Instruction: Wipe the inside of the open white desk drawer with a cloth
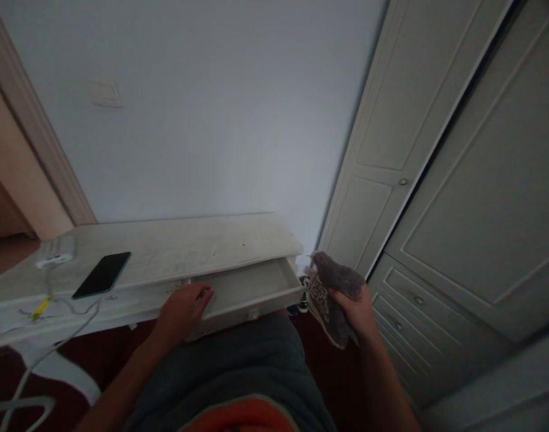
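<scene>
- R hand (359,309): fingers closed round a bunched grey cloth w/ patterned light/dark part (321,300); thumb side up, firm-looking hold.
- Cloth: in R hand, off the R end of the table (202,237), just beside the drawer's R corner, above dark red floor (346,384).
- L hand (182,312): over L end of the pulled-out drawer (251,285), fingers curled in, thumb near index; can't tell if gripping drawer edge or anything else.
- Drawer: white, round knob (253,314) on front, close to person's lap.
- Tabletop: white, worn paint; dark phone (102,275) lying flat on L part, near front edge; white pwr strip (56,252) further L, behind phone.
- White cable (78,331) hangs off front; yellow tag (41,308) nr table edge.
- R side: pale wardrobe (476,180) w/ doors + drawers.
</scene>
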`<action>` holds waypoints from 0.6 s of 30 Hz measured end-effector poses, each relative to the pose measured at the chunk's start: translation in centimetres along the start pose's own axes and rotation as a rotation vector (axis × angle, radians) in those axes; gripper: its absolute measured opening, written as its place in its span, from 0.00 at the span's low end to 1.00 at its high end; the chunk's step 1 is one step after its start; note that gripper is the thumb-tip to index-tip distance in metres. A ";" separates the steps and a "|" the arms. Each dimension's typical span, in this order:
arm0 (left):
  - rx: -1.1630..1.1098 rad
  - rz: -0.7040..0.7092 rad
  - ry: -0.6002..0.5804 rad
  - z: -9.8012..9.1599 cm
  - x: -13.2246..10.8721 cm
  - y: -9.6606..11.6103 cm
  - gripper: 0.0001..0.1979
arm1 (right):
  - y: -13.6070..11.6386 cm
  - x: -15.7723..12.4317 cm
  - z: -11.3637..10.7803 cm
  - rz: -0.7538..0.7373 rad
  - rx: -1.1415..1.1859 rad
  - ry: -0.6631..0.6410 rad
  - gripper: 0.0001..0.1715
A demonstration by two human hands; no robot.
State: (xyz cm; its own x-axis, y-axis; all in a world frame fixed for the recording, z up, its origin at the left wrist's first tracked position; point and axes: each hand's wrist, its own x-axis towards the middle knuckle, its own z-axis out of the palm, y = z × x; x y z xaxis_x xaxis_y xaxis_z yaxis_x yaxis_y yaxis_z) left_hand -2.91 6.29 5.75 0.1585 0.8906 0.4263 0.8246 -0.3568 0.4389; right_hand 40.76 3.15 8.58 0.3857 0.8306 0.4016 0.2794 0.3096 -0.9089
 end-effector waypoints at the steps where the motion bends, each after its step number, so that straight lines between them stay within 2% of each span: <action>1: 0.064 0.076 -0.102 0.4 0.3 -0.6 0.24 | 0.4 0.5 0.0 -0.044 -0.075 0.001 0.32; 3: 0.178 0.193 -0.296 1.6 0.6 -1.4 0.26 | 1.7 0.2 2.3 -0.092 -0.179 -0.054 0.30; 5: 0.297 0.255 -0.403 2.8 0.6 -2.0 0.30 | 3.4 -1.8 6.8 -0.071 -0.257 -0.085 0.26; 8: 0.415 0.330 -0.441 3.9 0.3 -3.0 0.31 | 5.3 -6.6 14.9 -0.103 -0.434 -0.098 0.18; 9: 0.427 0.348 -0.438 4.0 0.3 -3.3 0.30 | 5.5 -8.2 17.2 -0.155 -0.473 -0.163 0.14; 11: 0.426 0.368 -0.445 4.0 0.3 -3.8 0.28 | 5.2 -10.7 20.6 -0.350 -0.503 -0.397 0.12; 13: 0.417 0.364 -0.451 3.8 0.4 -3.9 0.29 | 4.6 -11.8 22.0 -0.554 -0.511 -0.596 0.13; 14: 0.413 0.359 -0.452 3.8 0.5 -3.8 0.30 | 4.4 -11.7 22.0 -0.623 -0.518 -0.642 0.14; 16: 0.400 0.344 -0.447 3.8 0.6 -3.7 0.32 | 4.4 -10.8 20.5 -0.655 -0.549 -0.612 0.15; 18: 0.377 0.324 -0.435 3.8 0.6 -3.5 0.33 | 5.0 -9.0 17.7 -0.516 -0.616 -0.462 0.14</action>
State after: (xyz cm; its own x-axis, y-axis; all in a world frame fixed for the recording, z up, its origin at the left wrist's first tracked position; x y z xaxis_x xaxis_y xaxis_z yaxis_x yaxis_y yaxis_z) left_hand -3.59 9.14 1.44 0.5703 0.8157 0.0968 0.8195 -0.5731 0.0016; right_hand 23.06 5.40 -1.58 -0.2682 0.8011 0.5351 0.7882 0.5018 -0.3562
